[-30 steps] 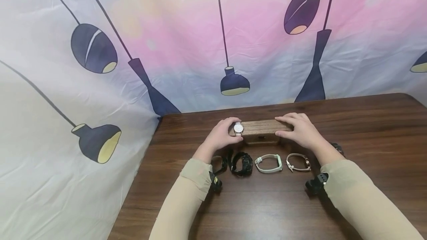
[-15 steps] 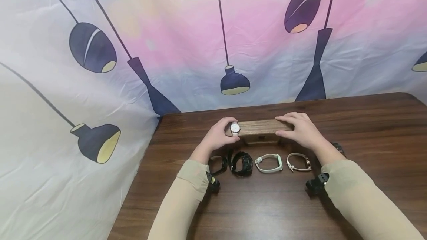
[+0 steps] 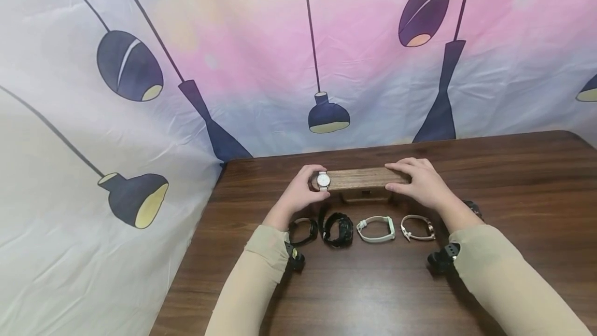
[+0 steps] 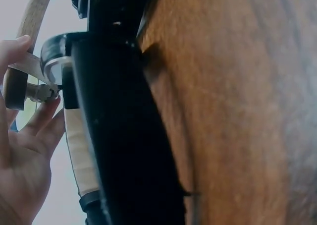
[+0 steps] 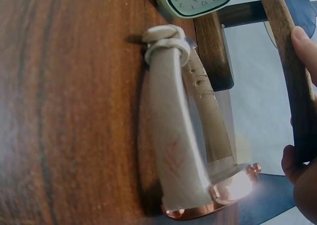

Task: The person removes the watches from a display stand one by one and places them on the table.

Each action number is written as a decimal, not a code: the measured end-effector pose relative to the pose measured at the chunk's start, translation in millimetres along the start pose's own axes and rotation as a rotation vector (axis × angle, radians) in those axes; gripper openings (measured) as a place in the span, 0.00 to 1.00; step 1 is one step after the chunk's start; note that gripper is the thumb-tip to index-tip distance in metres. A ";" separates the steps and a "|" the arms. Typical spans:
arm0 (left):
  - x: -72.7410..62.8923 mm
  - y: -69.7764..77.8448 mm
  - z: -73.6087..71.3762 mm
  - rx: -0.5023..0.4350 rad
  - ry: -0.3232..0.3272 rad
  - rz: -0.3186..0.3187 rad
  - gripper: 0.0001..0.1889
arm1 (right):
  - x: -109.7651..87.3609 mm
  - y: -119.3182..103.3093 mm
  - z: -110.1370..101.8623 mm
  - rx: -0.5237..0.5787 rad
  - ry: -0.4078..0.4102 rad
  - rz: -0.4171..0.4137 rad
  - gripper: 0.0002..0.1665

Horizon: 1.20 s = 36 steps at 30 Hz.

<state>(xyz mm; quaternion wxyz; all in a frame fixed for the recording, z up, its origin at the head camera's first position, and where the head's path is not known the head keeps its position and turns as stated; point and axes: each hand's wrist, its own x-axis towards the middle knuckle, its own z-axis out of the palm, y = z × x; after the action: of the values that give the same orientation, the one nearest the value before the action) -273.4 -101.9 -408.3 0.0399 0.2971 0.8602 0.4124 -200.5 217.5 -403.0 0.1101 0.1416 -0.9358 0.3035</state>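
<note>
A wooden watch stand (image 3: 359, 178), a flat bar on a short foot, sits mid-table. My left hand (image 3: 298, 193) pinches a white-faced watch (image 3: 322, 181) at the bar's left end. My right hand (image 3: 420, 183) grips the right end, fingers on top and thumb in front. In the right wrist view, my fingertips (image 5: 304, 41) clamp the wooden bar (image 5: 287, 81). In the left wrist view, my left hand (image 4: 22, 170) is partly hidden behind a black watch (image 4: 119, 136).
In front of the stand, on the dark wood table (image 3: 373, 289), lie two black watches (image 3: 338, 228), a mint-white one (image 3: 375, 228) and a rose-gold one with a beige strap (image 3: 417, 227). Another dark watch (image 3: 471, 206) peeks out behind my right wrist. A lamp-print curtain hangs behind.
My left hand has slid the white-faced watch leftward along the bar to its left end. The right hand and the stand have stayed put.
</note>
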 end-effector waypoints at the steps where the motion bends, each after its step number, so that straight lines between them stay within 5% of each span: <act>1: -0.4 -0.2 -0.3 0.002 -0.001 0.001 0.29 | -0.2 -0.1 0.1 0.000 -0.003 0.002 0.37; 15: -7.2 -6.5 -6.0 -0.115 0.031 -0.021 0.31 | 1.3 -0.2 0.8 -0.002 -0.001 -0.001 0.38; 36: -18.8 -17.7 -16.6 -0.095 0.091 -0.045 0.31 | -0.5 0.8 1.7 -0.003 0.004 0.011 0.38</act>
<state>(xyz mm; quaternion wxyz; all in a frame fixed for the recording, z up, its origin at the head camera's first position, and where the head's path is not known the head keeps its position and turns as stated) -271.6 -132.0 -413.7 0.0243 0.2565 0.8470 0.4650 -200.5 217.2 -404.9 0.1105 0.1357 -0.9367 0.3033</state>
